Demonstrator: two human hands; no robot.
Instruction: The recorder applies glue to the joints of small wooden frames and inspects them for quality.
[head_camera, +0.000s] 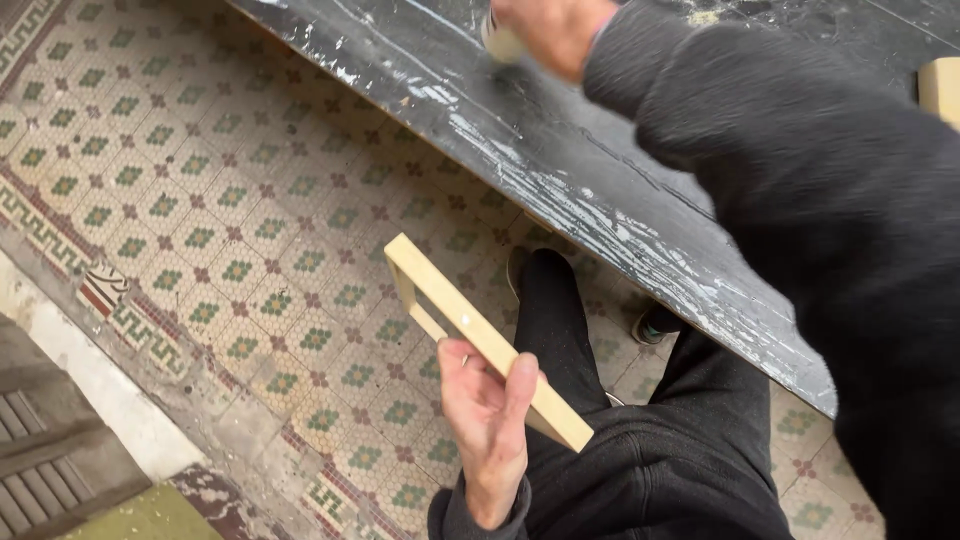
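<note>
Mosaic floor (200, 200) | left hand (490, 425) grips wooden frame (480, 335) above it

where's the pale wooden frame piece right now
The pale wooden frame piece is lower centre in the head view, held in the left hand over the patterned tile floor.

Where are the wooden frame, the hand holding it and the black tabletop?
wooden frame (470, 325): head view, on its top rail.
left hand (487, 410): head view, on the palm.
black tabletop (560, 150): head view, on a bare scratched part.
</note>
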